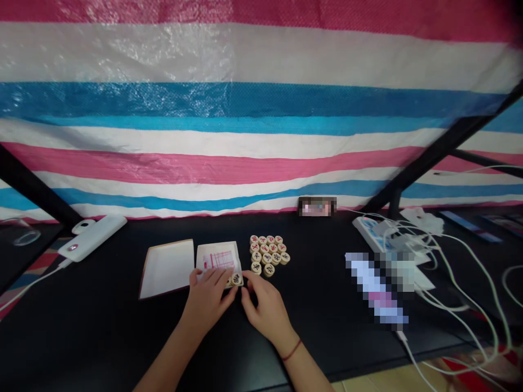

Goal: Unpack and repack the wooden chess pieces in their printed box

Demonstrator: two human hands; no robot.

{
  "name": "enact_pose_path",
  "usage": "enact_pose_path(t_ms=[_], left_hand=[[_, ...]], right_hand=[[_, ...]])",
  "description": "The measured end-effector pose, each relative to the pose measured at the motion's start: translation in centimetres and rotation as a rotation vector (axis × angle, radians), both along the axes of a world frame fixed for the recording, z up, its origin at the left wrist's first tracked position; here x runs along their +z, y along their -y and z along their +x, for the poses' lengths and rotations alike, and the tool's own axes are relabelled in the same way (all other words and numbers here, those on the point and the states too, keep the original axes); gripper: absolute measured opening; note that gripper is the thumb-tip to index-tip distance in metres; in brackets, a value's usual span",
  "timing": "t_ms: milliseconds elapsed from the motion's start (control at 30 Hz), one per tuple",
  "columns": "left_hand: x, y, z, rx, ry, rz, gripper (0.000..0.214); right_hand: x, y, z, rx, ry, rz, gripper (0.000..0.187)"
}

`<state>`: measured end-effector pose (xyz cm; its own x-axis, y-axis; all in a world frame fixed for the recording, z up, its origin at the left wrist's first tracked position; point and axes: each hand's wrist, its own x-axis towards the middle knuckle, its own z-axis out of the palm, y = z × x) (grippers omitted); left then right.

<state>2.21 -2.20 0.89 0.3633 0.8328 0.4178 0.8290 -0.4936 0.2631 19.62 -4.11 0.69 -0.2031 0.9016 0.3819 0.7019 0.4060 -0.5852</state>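
Note:
A small white box (199, 251) lies on the black tabletop with its lid (169, 269) folded out to the left. Inside the box rests a sheet printed with pink lines (218, 259). A round xiangqi piece (236, 279) shows at the box's front right corner, with part of another beside it. My left hand (208, 296) reaches over the box's front, fingers stretched out and partly hiding the pieces. At the box's right edge is my right hand (265, 305), thumb and forefinger apart, with nothing visible between them. Several xiangqi pieces (267, 258) sit in rows to the right.
A white power bank (93, 239) with a cable is at the left. A pixelated object (317, 207) stands at the back. On the right lie a blurred phone-like object (376, 288), a power strip (370, 234) and tangled white cables. Striped plastic sheeting (204, 163) hangs behind.

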Motion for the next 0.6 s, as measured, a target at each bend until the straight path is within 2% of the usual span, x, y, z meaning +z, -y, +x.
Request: enact_pose_path(t_ms=[100,267,600], left_hand=[[0.0,0.0,-0.1,0.001,-0.015,0.013,0.024],[-0.4,-0.4,-0.7,-0.008,-0.037,0.045,0.024],[0.0,-0.5,-0.8,-0.055,0.024,0.068,0.026]], right_hand=[[-0.1,-0.2,-0.8,0.019,0.110,-0.046,0.040],[-0.3,-0.5,-1.4,-0.041,0.207,-0.055,0.036],[-0.5,-0.3,-1.4,-0.066,0.156,-0.071,0.030]])
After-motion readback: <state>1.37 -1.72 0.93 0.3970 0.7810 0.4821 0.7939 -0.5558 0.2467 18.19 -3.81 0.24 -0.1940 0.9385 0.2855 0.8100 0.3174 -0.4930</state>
